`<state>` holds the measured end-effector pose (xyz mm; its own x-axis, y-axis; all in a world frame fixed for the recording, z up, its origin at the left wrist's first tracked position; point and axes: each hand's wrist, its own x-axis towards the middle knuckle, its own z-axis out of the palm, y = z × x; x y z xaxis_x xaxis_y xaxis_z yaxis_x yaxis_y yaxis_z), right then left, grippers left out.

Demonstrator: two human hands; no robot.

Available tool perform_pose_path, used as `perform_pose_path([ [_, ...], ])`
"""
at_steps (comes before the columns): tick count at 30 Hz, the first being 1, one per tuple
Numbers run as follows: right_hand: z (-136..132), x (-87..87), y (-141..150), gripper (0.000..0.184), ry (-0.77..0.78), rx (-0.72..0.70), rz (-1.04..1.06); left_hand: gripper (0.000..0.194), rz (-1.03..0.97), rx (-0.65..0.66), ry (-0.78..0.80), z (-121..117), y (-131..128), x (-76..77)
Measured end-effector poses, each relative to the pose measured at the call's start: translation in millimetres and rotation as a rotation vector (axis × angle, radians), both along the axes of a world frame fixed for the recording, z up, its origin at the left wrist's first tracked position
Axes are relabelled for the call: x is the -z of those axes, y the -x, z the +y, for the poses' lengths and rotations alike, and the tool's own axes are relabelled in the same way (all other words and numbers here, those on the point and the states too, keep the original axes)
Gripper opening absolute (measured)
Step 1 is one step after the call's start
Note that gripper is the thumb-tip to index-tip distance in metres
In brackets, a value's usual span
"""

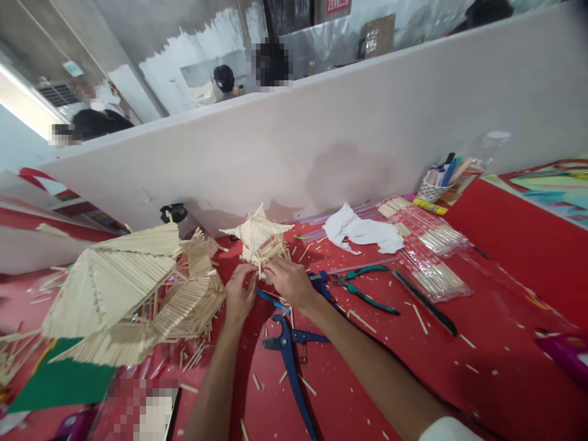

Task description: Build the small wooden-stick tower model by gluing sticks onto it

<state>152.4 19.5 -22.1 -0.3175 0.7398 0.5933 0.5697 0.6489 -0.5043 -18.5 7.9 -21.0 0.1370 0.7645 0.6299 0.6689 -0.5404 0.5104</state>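
A small pavilion model [260, 228] built of thin wooden sticks, with a pointed roof, stands in front of me on the red table. My left hand [241, 293] is at its lower front left, thumb and fingers pinched against the base. From the right, my right hand [290, 280] closes its fingers on the same front edge, close to the left fingertips. Both hands partly cover the model's lower part. Just below them lie a light blue strip [273, 300] and a dark blue ratchet cutter [285, 343] with its jaws apart.
A larger stick-built model [124, 282] stands at left. To the right are a blue glue gun [320, 285], green-handled pliers [367, 289], a black slim tool [429, 309], crumpled tissue [361, 233], bagged sticks [434, 269] and a pen cup [432, 191]. A pale partition [367, 135] stands behind.
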Motion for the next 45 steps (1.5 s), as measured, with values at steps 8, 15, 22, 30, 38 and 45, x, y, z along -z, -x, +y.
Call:
perform_pose_path([
  [8, 1.7, -6.6, -6.1, 0.017, 0.014, -0.075, -0.019, 0.010, -0.008, 0.036, 0.018, -1.4, 0.3, -1.2],
  [15, 6.3, -19.6, -16.8, 0.015, 0.015, -0.263, -0.131, 0.013, 0.015, 0.126, 0.102, -6.7, 4.8, -7.9],
  [22, 1.2, -49.6, -44.5, 0.013, 0.169, -0.238, -0.272, 0.013, 0.078, 0.135, 0.168, -7.1, 9.9, -8.8],
  [30, -39.5, -56.2, -104.4, 0.030, 0.534, 0.313, -0.625, 0.017, -0.028, 0.087, 0.212, -2.7, 15.9, -0.5],
  [38, -56.6, -19.7, -89.8, 0.034, 0.662, 0.340, -0.615, 0.020, -0.200, 0.089, 0.256, -14.3, 18.5, -3.6],
  [45, -68.4, -3.2, -98.9, 0.025, 0.740, 0.131, 0.069, 0.033, -0.638, 0.164, 0.630, -18.7, 14.4, -11.6],
])
